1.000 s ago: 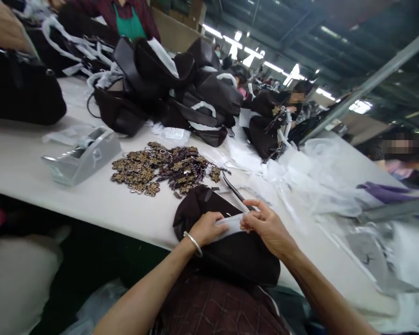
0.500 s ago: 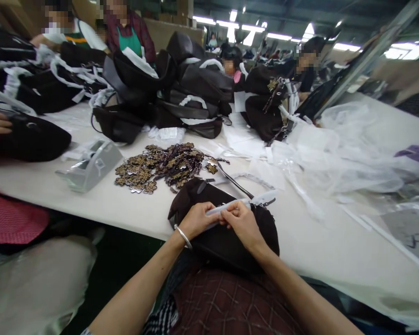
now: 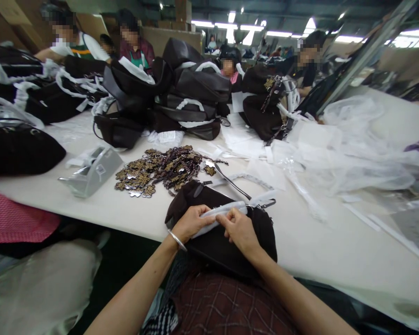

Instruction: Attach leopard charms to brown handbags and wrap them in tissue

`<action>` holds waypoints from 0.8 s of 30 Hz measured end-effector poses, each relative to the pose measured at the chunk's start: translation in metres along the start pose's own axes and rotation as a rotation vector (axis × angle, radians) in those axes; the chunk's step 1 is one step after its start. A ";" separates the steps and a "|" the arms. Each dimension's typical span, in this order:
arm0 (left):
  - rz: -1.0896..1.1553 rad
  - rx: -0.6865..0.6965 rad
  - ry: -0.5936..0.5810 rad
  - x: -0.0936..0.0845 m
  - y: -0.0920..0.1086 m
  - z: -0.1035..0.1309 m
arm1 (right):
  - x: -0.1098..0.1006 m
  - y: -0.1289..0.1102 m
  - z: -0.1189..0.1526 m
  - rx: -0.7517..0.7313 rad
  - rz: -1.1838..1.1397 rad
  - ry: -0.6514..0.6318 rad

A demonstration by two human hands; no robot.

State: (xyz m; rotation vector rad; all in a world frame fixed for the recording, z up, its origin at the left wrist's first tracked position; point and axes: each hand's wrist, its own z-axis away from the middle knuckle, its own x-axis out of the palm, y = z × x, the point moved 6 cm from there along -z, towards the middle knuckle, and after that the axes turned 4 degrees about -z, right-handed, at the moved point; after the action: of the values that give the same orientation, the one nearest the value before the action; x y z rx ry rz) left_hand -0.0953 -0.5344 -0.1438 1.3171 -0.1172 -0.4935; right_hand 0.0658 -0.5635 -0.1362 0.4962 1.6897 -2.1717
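Observation:
A dark brown handbag (image 3: pixel 226 246) lies at the table's near edge, against my body. Across its top runs a handle in white wrapping (image 3: pixel 230 207). My left hand (image 3: pixel 192 222) pinches the left part of this wrapped handle between thumb and fingers. Close beside it, my right hand (image 3: pixel 239 230) has its fingertips closed on the lower edge of the wrapping. A thin dark strap (image 3: pixel 232 180) and a second, pale wrapped handle (image 3: pixel 253 179) stretch over the table behind the bag. My fingers hide part of the handle.
Flower-shaped leopard-print charms (image 3: pixel 160 167) lie piled beyond the bag. Left of them stands a clear tape dispenser (image 3: pixel 94 170). Stacked dark handbags (image 3: pixel 195 88) fill the far side, with several people behind. Crumpled clear plastic (image 3: pixel 352 149) covers the right of the white table (image 3: pixel 310 246).
My right fingertips have shifted slightly along the wrapping, and more of the white wrapping shows by my left hand. The co-worker's hand on the far-left bag has left the view.

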 end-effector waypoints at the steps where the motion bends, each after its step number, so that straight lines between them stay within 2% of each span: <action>1: 0.034 -0.012 -0.018 0.000 -0.001 -0.001 | -0.005 -0.002 0.003 -0.038 0.057 -0.006; 3: 0.070 -0.024 -0.039 0.000 -0.002 -0.001 | -0.018 -0.014 0.009 -0.182 0.227 0.026; 6: 0.033 0.007 -0.039 -0.001 0.002 0.001 | -0.029 -0.048 0.018 -0.567 0.505 0.069; 8: -0.034 0.070 -0.022 -0.001 0.008 0.005 | -0.024 -0.067 0.019 -0.803 0.639 -0.010; 10: -0.149 0.141 0.009 -0.001 0.016 0.010 | -0.012 -0.077 0.011 -0.920 0.762 -0.138; 12: -0.337 0.206 0.052 0.001 0.023 0.016 | 0.001 -0.077 -0.003 -0.907 0.874 -0.270; 14: -0.568 0.266 0.108 0.005 0.030 0.022 | 0.010 -0.073 -0.016 -0.832 0.946 -0.397; 18: -0.902 0.334 0.168 0.014 0.037 0.029 | 0.013 -0.071 -0.024 -0.737 0.922 -0.562; 21: -0.988 0.324 0.142 0.017 0.036 0.029 | 0.007 -0.071 -0.027 -0.656 0.919 -0.590; 24: -0.878 0.271 0.144 0.012 0.034 0.028 | -0.001 -0.070 -0.029 -0.614 0.886 -0.611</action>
State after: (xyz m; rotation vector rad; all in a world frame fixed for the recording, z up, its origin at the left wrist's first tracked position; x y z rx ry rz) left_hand -0.0853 -0.5588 -0.1067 1.6355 0.5577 -1.1466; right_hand 0.0352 -0.5193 -0.0830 0.2722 1.3097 -0.9662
